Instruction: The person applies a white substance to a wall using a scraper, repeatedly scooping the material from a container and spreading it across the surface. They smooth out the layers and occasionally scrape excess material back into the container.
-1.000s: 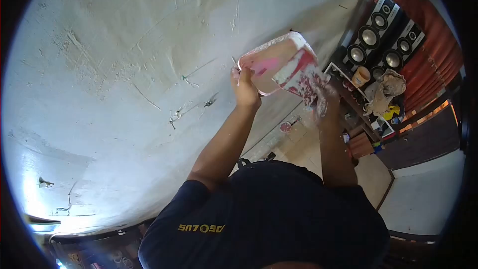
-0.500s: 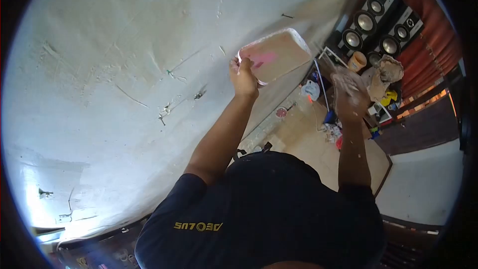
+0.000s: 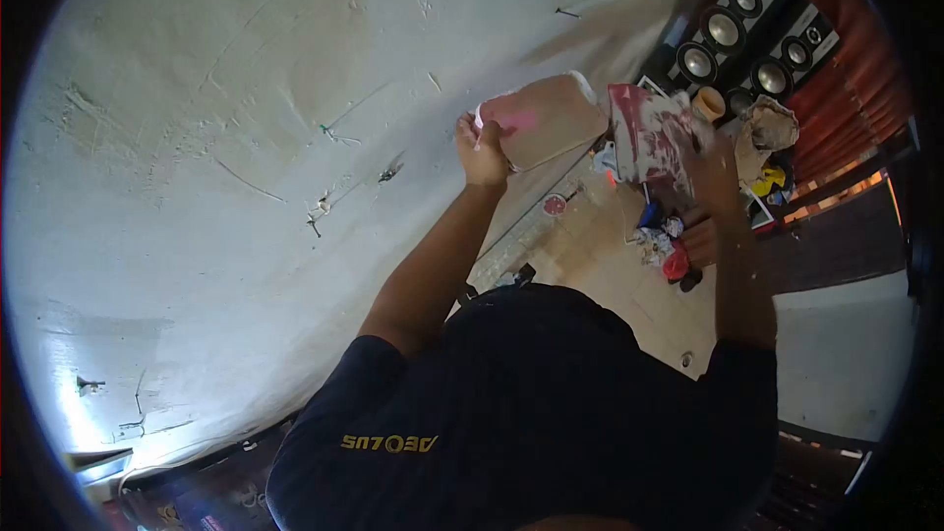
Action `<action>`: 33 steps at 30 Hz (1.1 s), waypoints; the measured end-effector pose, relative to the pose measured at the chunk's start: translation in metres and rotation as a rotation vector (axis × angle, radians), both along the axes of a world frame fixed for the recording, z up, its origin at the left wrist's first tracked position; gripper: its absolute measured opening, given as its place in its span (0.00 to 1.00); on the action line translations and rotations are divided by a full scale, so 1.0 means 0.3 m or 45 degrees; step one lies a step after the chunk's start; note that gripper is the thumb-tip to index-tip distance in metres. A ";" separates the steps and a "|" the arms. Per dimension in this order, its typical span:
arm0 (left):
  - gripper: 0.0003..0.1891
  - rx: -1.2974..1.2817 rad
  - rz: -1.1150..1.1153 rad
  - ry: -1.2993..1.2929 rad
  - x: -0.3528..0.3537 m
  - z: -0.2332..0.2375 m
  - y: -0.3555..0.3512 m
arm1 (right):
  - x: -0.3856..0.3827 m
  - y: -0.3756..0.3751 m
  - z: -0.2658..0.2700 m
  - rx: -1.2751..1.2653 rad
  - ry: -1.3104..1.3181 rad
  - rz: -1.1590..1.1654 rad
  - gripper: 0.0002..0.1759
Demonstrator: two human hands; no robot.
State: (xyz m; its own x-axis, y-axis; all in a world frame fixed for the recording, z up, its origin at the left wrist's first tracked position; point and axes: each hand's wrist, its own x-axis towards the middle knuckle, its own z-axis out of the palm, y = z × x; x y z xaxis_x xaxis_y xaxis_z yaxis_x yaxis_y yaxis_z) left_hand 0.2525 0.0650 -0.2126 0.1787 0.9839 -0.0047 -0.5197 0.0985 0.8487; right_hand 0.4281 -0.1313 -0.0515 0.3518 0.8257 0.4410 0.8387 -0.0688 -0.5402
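Observation:
My left hand [image 3: 482, 152] is closed on the near left edge of a shallow tan tray [image 3: 560, 118] with a pale rim, thumb on top. A patch of pink paste [image 3: 516, 121] lies on the tray beside the thumb. To the right, my right hand [image 3: 716, 167], partly blurred, is closed on a flat, broad putty scraper [image 3: 649, 133] smeared with dark pink and white. The scraper's left edge comes close to the tray's right end in this view. The tray is held out in front of the wall [image 3: 393, 49].
Nails [image 3: 567, 12] and a wall fitting with loose wires [image 3: 390, 173] stick out of the wall. Tall speakers [image 3: 723, 29] stand at the far right by a red curtain [image 3: 855, 88]. Bags and a red bundle [image 3: 676, 261] clutter the floor [image 3: 590, 285].
My right hand has moved slightly right, and the smeared face of the scraper has turned into view. My left hand and the tray have shifted only a little.

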 end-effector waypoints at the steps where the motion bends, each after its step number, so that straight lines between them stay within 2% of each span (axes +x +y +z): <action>1: 0.21 0.075 -0.023 0.051 -0.011 0.004 -0.003 | 0.046 0.033 0.004 0.017 -0.157 0.085 0.19; 2: 0.20 0.109 -0.084 -0.014 -0.023 0.053 -0.022 | 0.096 0.078 -0.012 0.012 -0.153 0.077 0.19; 4: 0.20 0.228 -0.079 -0.002 -0.028 0.066 -0.035 | 0.168 0.170 -0.061 -0.715 -0.219 -0.124 0.24; 5: 0.20 0.346 -0.065 0.008 -0.031 0.068 -0.037 | 0.176 0.192 -0.075 -0.719 -0.219 -0.120 0.24; 7: 0.20 0.381 -0.057 0.079 -0.040 0.044 -0.042 | 0.147 0.240 -0.098 -0.861 -0.395 -0.069 0.28; 9: 0.20 0.451 0.012 0.171 -0.040 0.029 -0.060 | 0.262 0.310 -0.254 -1.002 -0.293 0.064 0.28; 11: 0.22 0.441 0.123 0.288 -0.012 -0.056 -0.048 | 0.370 0.349 -0.435 -1.016 -0.648 0.781 0.20; 12: 0.22 0.453 0.126 0.298 -0.007 -0.052 -0.064 | 0.256 0.326 -0.346 -1.313 -0.012 0.525 0.18; 13: 0.22 0.465 0.129 0.309 -0.008 -0.044 -0.084 | 0.214 0.306 -0.337 -1.320 -0.017 0.536 0.18; 17: 0.20 0.461 0.068 0.500 -0.021 -0.036 -0.114 | 0.112 0.230 -0.322 -1.095 1.120 0.595 0.17; 19: 0.22 0.159 0.023 0.325 -0.038 -0.055 -0.084 | 0.081 0.201 -0.317 -0.913 1.665 0.609 0.17; 21: 0.21 0.086 0.055 0.255 -0.074 -0.022 -0.080 | 0.048 0.182 -0.307 -0.710 2.195 0.616 0.17; 22: 0.20 -0.015 -0.023 0.159 -0.099 0.014 -0.079 | 0.030 0.177 -0.295 -0.719 2.180 0.638 0.17; 23: 0.20 -0.111 -0.102 0.062 -0.118 0.038 -0.074 | 0.014 0.173 -0.282 -0.506 2.058 0.659 0.17; 24: 0.20 -0.064 -0.146 -0.043 -0.126 0.033 -0.058 | 0.002 0.169 -0.263 -0.293 1.931 0.679 0.18; 25: 0.20 -0.045 -0.130 -0.048 -0.143 0.061 -0.054 | -0.007 0.160 -0.229 -0.293 1.920 0.704 0.18; 27: 0.20 -0.025 -0.280 -0.089 -0.181 0.120 -0.052 | -0.026 0.145 -0.160 -0.230 1.699 0.583 0.21; 28: 0.18 -0.100 -0.188 -0.125 -0.183 0.140 -0.062 | -0.013 0.149 -0.162 -0.050 1.733 0.734 0.22; 29: 0.17 -0.108 -0.189 -0.148 -0.195 0.154 -0.063 | -0.019 0.152 -0.154 -0.042 1.717 0.786 0.22; 31: 0.16 -0.061 -0.150 -0.177 -0.221 0.199 -0.050 | -0.107 0.173 -0.044 0.179 1.909 1.322 0.21; 33: 0.15 -0.088 -0.175 -0.315 -0.247 0.248 -0.050 | -0.114 0.211 -0.021 0.145 1.776 1.463 0.25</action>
State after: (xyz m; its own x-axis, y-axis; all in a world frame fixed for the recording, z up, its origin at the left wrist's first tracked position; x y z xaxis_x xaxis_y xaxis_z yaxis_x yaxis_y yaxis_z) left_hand 0.1782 0.0499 -0.1381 0.3146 0.9492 -0.0105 -0.6877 0.2355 0.6868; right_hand 0.3938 -0.0680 -0.0577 -0.1897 0.8879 0.4191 -0.5880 0.2390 -0.7727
